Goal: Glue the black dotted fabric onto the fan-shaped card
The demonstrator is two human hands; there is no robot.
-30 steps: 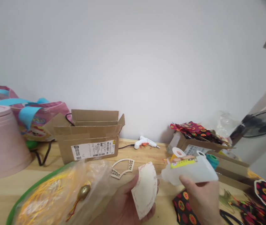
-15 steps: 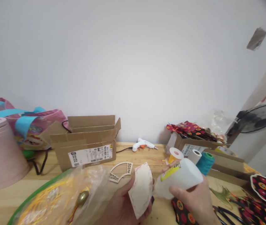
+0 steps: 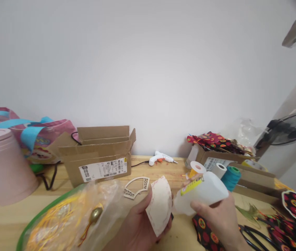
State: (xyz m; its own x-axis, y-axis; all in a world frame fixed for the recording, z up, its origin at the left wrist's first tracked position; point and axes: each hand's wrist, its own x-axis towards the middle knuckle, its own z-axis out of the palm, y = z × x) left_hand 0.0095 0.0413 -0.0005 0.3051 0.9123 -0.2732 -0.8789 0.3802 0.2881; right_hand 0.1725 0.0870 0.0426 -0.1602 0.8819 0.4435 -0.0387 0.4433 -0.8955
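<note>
My left hand is closed round a cream fan-shaped piece, holding it tilted up with its pale face toward me. Faint reddish marks run along that piece's border. In my right hand is a translucent white squeeze bottle with a yellow label, tipped so its narrow end points left at the right edge of the fan-shaped piece. Whether the tip touches the edge I cannot tell. Behind my left hand, an openwork fan-shaped frame lies on the table.
A white glue gun lies by the wall. Left are an open cardboard box, a pink bin and a plastic bag of yellow cords. Thread spools, patterned fabric and black-handled scissors are on the right.
The whole view has shifted slightly, so things appear a little higher and further right. Both hands keep their holds, with the bottle's narrow end still by the fan-shaped piece's right edge.
</note>
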